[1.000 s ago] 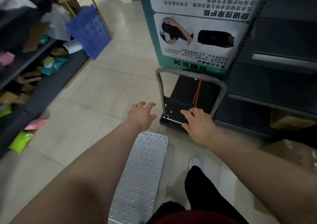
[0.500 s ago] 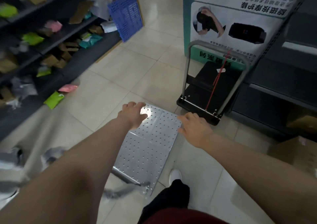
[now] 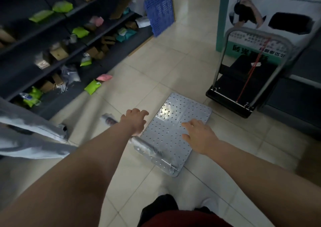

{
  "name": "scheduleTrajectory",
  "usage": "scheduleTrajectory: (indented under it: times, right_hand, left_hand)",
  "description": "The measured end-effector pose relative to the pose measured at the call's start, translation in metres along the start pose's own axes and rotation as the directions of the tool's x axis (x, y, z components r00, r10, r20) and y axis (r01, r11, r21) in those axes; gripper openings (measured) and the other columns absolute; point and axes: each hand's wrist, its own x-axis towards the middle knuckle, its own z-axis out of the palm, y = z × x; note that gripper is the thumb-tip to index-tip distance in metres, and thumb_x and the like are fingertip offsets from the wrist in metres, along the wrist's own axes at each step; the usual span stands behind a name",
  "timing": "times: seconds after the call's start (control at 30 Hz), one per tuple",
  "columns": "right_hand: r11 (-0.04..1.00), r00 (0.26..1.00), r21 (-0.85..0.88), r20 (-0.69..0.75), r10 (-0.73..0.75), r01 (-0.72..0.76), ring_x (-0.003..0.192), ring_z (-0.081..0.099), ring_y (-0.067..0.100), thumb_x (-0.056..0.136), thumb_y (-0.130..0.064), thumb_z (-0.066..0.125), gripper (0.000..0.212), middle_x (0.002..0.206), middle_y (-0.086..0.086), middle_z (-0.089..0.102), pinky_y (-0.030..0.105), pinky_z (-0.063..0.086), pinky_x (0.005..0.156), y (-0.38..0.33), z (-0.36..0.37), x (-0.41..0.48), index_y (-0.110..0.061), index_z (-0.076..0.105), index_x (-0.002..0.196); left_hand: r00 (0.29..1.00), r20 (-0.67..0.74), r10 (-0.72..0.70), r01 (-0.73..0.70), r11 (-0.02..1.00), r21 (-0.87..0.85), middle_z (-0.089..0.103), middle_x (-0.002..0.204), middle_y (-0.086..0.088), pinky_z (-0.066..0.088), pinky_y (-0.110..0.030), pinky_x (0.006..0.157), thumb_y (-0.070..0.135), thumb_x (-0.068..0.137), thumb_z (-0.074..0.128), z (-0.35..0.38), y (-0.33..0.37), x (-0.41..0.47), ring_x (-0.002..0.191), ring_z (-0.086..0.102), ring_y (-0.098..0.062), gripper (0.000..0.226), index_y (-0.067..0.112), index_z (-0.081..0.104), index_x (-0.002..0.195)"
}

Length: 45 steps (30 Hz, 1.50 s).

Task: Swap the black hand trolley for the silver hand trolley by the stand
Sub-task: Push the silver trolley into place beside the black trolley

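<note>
The silver hand trolley [image 3: 171, 127], a perforated metal deck with its handle folded flat, lies on the tiled floor in front of me. My left hand [image 3: 136, 120] hovers over its left edge, fingers spread and holding nothing. My right hand [image 3: 199, 135] is open above the deck's right part. The black hand trolley [image 3: 232, 87] stands to the right by the stand, its grey handle [image 3: 257, 33] upright with a red cord hanging from it. Neither hand touches it.
A poster stand [image 3: 271, 16] rises behind the black trolley, with dark shelving [image 3: 298, 91] on the right. Shelves of parcels [image 3: 57, 40] run along the left, a blue crate [image 3: 159, 9] leans at their far end, and green and pink packets [image 3: 93, 86] lie on the floor.
My view has swung left and back from the black trolley. Both hands have drawn away from its handle base and now hover over the silver trolley's deck.
</note>
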Motion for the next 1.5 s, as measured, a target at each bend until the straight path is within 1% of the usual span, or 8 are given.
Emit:
scheduleTrajectory:
  times: [0.1, 0.3, 0.47, 0.63, 0.93, 1.2, 1.33, 1.5]
  right_hand:
    - [1.000, 1.000, -0.011, -0.011, 0.003, -0.003, 0.112, 0.046, 0.026, 0.096, -0.038, 0.037, 0.043, 0.126, 0.009, 0.048, 0.041, 0.041, 0.090, -0.031, 0.008, 0.007, -0.021, 0.040, 0.135]
    - [0.987, 0.992, -0.125, 0.053, 0.113, -0.106, 0.110, 0.046, 0.026, 0.097, -0.037, 0.033, 0.038, 0.124, 0.010, 0.047, 0.041, 0.043, 0.090, -0.104, 0.034, 0.036, -0.023, 0.039, 0.131]
    - [0.965, 0.963, 0.047, 0.102, 0.251, -0.257, 0.116, 0.045, 0.028, 0.098, -0.044, 0.030, 0.044, 0.128, 0.010, 0.046, 0.042, 0.041, 0.094, -0.169, 0.063, 0.046, -0.023, 0.037, 0.137]
    - [0.915, 0.931, 0.171, 0.092, 0.354, -0.365, 0.097, 0.055, 0.027, 0.098, -0.044, 0.031, 0.036, 0.109, 0.007, 0.055, 0.038, 0.044, 0.083, -0.208, 0.085, 0.041, -0.020, 0.045, 0.121]
    - [0.856, 0.874, 0.175, 0.101, 0.475, -0.486, 0.096, 0.054, 0.024, 0.097, -0.042, 0.037, 0.029, 0.106, 0.005, 0.058, 0.037, 0.043, 0.076, -0.226, 0.113, 0.020, -0.022, 0.047, 0.116]
    - [0.884, 0.908, 0.208, 0.076, 0.412, -0.419, 0.091, 0.056, 0.024, 0.098, -0.035, 0.040, 0.030, 0.105, 0.009, 0.059, 0.034, 0.046, 0.077, -0.216, 0.123, -0.028, -0.021, 0.047, 0.124]
    - [0.888, 0.908, 0.186, 0.088, 0.410, -0.420, 0.090, 0.057, 0.023, 0.098, -0.036, 0.040, 0.030, 0.104, 0.007, 0.060, 0.039, 0.050, 0.081, -0.195, 0.116, -0.062, -0.025, 0.047, 0.125]
    - [0.889, 0.904, 0.163, 0.060, 0.424, -0.428, 0.096, 0.055, 0.025, 0.097, -0.037, 0.041, 0.031, 0.107, 0.005, 0.058, 0.041, 0.049, 0.085, -0.159, 0.106, -0.096, -0.032, 0.046, 0.128]
  left_hand:
    - [0.999, 0.013, 0.037, -0.038, 0.998, 0.059, 0.037, 0.145, -0.008, 0.033, -0.049, 0.102, 0.030, 0.098, 0.041, 0.005, -0.027, 0.000, 0.128, 0.033, -0.032, 0.044, 0.032, 0.035, 0.141]
    - [0.979, 0.136, 0.154, -0.159, 0.987, 0.026, 0.042, 0.143, -0.006, 0.030, -0.049, 0.106, 0.055, 0.088, 0.047, 0.015, -0.097, 0.020, 0.130, 0.033, -0.032, 0.051, 0.034, 0.045, 0.135]
    - [0.922, 0.214, 0.324, -0.352, 0.929, 0.114, 0.053, 0.127, -0.003, 0.032, -0.050, 0.102, 0.070, 0.084, 0.038, 0.021, -0.162, 0.041, 0.120, 0.043, -0.030, 0.053, 0.039, 0.047, 0.127]
    - [0.879, 0.240, 0.413, -0.449, 0.885, 0.121, 0.052, 0.118, -0.006, 0.032, -0.049, 0.101, 0.072, 0.083, 0.038, 0.034, -0.188, 0.051, 0.115, 0.045, -0.030, 0.055, 0.034, 0.050, 0.120]
    - [0.870, 0.251, 0.424, -0.459, 0.883, 0.101, 0.053, 0.110, -0.005, 0.041, -0.048, 0.093, 0.078, 0.080, 0.030, 0.067, -0.198, 0.029, 0.102, 0.047, -0.026, 0.057, 0.033, 0.048, 0.111]
    - [0.901, 0.230, 0.369, -0.393, 0.917, 0.071, 0.054, 0.113, -0.006, 0.041, -0.050, 0.092, 0.076, 0.081, 0.032, 0.090, -0.178, -0.026, 0.106, 0.048, -0.028, 0.057, 0.030, 0.048, 0.110]
    - [0.918, 0.231, 0.321, -0.337, 0.941, 0.030, 0.054, 0.112, -0.005, 0.041, -0.052, 0.092, 0.077, 0.080, 0.032, 0.107, -0.148, -0.057, 0.105, 0.047, -0.028, 0.057, 0.030, 0.047, 0.110]
    - [0.915, 0.212, 0.344, -0.333, 0.939, -0.086, 0.052, 0.107, -0.004, 0.040, -0.052, 0.091, 0.068, 0.086, 0.036, 0.124, -0.106, -0.081, 0.098, 0.049, -0.026, 0.038, 0.034, 0.042, 0.101]
